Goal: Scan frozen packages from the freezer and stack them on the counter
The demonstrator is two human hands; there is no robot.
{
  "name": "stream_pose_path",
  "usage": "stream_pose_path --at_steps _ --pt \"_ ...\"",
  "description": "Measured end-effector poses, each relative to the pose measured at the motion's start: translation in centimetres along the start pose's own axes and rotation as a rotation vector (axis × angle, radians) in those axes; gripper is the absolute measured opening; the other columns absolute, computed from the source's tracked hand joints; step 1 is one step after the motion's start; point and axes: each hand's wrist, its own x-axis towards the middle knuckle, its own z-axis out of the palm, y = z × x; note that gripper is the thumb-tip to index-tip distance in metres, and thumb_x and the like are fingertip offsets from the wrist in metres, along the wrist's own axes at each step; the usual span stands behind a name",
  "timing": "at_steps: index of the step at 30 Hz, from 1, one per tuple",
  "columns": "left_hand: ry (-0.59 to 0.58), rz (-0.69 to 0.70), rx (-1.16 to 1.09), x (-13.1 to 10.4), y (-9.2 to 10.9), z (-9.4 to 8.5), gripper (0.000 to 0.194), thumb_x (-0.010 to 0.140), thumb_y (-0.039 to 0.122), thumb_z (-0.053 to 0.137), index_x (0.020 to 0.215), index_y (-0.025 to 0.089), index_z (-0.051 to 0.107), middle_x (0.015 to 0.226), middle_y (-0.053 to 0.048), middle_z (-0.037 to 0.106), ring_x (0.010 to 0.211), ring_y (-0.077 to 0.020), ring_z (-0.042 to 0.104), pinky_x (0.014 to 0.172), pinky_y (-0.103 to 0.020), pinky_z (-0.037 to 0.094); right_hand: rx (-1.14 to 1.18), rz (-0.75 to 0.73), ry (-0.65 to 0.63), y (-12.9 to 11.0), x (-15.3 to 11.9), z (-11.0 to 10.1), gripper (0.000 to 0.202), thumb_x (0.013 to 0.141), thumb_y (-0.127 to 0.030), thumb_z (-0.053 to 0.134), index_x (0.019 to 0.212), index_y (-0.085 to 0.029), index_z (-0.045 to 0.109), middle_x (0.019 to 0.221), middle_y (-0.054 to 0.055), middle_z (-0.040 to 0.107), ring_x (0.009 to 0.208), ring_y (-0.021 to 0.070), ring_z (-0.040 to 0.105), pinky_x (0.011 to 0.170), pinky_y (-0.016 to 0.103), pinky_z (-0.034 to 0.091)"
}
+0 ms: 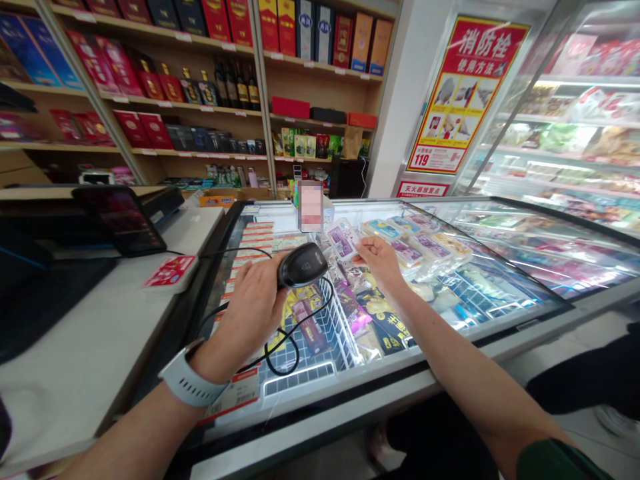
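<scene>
My left hand is wrapped round a black barcode scanner, its head turned to the right. From the scanner a black cable loops down over the glass top of a freezer. Between the fingertips of my right hand is a flat, clear package with a purple-and-white label, tilted up just right of the scanner. Several similar packages lie on the glass to the right of my right hand. Below the glass, wire baskets hold bagged frozen goods.
At the left stands a white counter with a phone on a stand and a red-and-white pack. Shelves of boxes and bottles line the back. A lit display fridge is at the right; a person's dark-clothed leg shows below it.
</scene>
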Motion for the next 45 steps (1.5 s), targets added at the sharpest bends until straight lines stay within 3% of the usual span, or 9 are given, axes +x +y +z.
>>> stream_pose_path --at_steps 4,8,12,18,26,45 --pt "-0.009 -0.008 -0.013 -0.1 -0.2 0.2 0.048 0.09 0.018 0.044 0.138 0.015 0.045 0.131 -0.018 0.064 0.125 -0.033 0.058 0.113 -0.057 0.036 -0.044 -0.078 0.03 -0.1 0.0 0.1 0.039 0.069 -0.05 0.075 0.089 -0.02 0.06 0.071 -0.002 0.066 0.059 0.0139 0.065 0.057 0.028 0.059" --pt "-0.01 -0.021 -0.021 0.1 -0.5 0.2 0.049 0.088 0.02 0.045 0.136 0.013 0.047 0.129 -0.019 0.064 0.125 -0.0351 0.057 0.112 -0.058 0.036 -0.236 -0.283 0.147 -1.3 -0.3 -1.0 0.028 0.078 -0.043 0.068 0.093 -0.02 0.063 0.081 0.002 0.068 0.066 0.0152 0.064 0.06 0.029 0.057" --pt "0.007 -0.018 -0.014 0.1 -0.6 0.0 0.046 0.09 0.021 0.044 0.135 0.014 0.048 0.127 -0.018 0.065 0.122 -0.0344 0.059 0.112 -0.057 0.037 -0.551 -0.522 0.338 -2.9 -1.5 -4.0 0.019 0.086 -0.034 0.064 0.098 -0.02 0.066 0.091 0.005 0.068 0.072 0.0167 0.064 0.067 0.032 0.056" --pt "0.009 -0.005 -0.016 0.1 -0.5 -0.1 0.045 0.091 0.022 0.043 0.135 0.014 0.046 0.128 -0.019 0.064 0.123 -0.0338 0.059 0.113 -0.057 0.036 -1.069 -0.754 0.464 -2.8 -4.0 -8.9 0.016 0.093 -0.026 0.056 0.103 -0.019 0.066 0.098 0.01 0.068 0.089 0.0228 0.063 0.082 0.037 0.053" --pt "0.01 -0.006 -0.013 0.1 -0.6 0.1 0.045 0.09 0.021 0.044 0.134 0.011 0.049 0.127 -0.02 0.064 0.122 -0.0355 0.059 0.111 -0.059 0.037 -1.37 -0.789 0.437 -1.2 -5.2 -10.1 0.014 0.089 -0.014 0.055 0.098 -0.019 0.065 0.099 0.009 0.068 0.096 0.0243 0.061 0.082 0.034 0.049" --pt "0.016 -0.014 -0.045 0.1 -0.6 0.0 0.046 0.09 0.023 0.045 0.135 0.012 0.049 0.128 -0.02 0.064 0.123 -0.0356 0.058 0.111 -0.059 0.037 -1.347 -0.814 0.377 -0.1 -5.1 -10.4 0.023 0.094 -0.02 0.053 0.11 -0.018 0.069 0.104 0.012 0.067 0.097 0.0255 0.061 0.085 0.039 0.051"
